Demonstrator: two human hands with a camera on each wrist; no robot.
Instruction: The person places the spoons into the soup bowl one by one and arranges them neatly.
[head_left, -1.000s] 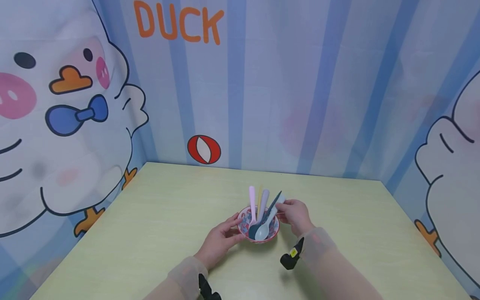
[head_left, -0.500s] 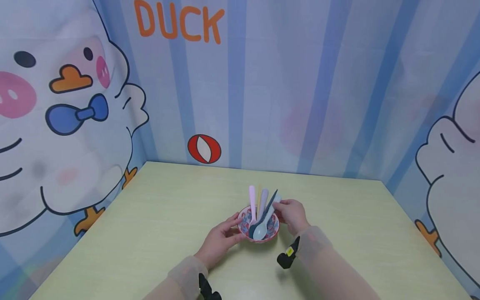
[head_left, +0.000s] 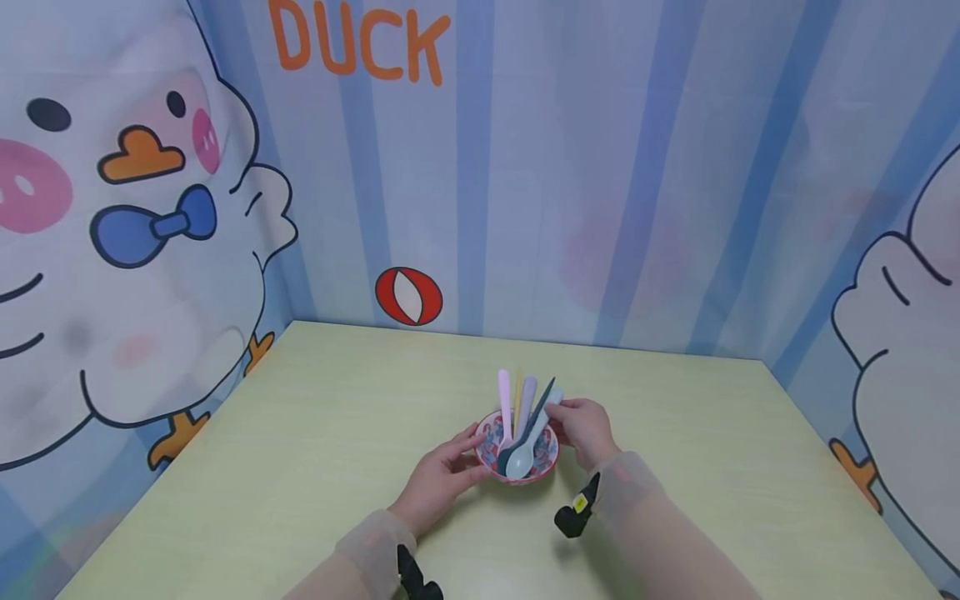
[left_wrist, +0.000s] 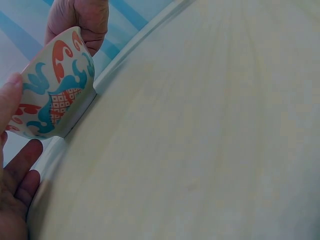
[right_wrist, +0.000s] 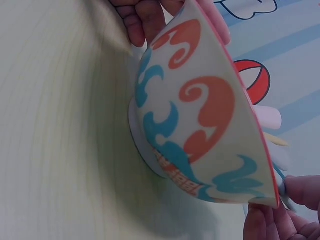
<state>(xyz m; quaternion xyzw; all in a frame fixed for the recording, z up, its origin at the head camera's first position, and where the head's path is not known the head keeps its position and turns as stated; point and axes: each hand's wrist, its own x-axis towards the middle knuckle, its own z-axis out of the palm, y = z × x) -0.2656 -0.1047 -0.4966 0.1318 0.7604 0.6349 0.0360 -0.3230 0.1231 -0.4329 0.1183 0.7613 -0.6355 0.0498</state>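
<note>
A small red-rimmed bowl (head_left: 490, 430) with a blue and orange pattern stands on the table, several utensils leaning in it. My left hand (head_left: 437, 477) holds its left side, thumb near the rim and fingers lower down, as the left wrist view also shows. My right hand (head_left: 588, 430) is at the right rim and pinches the handle of a light blue spoon (head_left: 521, 462), whose scoop rests inside the bowl. Beside it lean a dark teal utensil (head_left: 539, 412), a lilac handle (head_left: 528, 395), a thin yellow stick (head_left: 517, 388) and a pink spoon (head_left: 504, 388).
The pale yellow table (head_left: 337, 417) reaches back to a blue striped cloth backdrop (head_left: 547, 183) printed with ducks and a ball. Black wrist cameras sit on both sleeves, the right one (head_left: 576, 510) hanging over the table.
Compared with a second ago, my right hand has shifted slightly left with the light blue spoon, and the dark teal utensil leans a little further left. My left hand and the bowl stay put.
</note>
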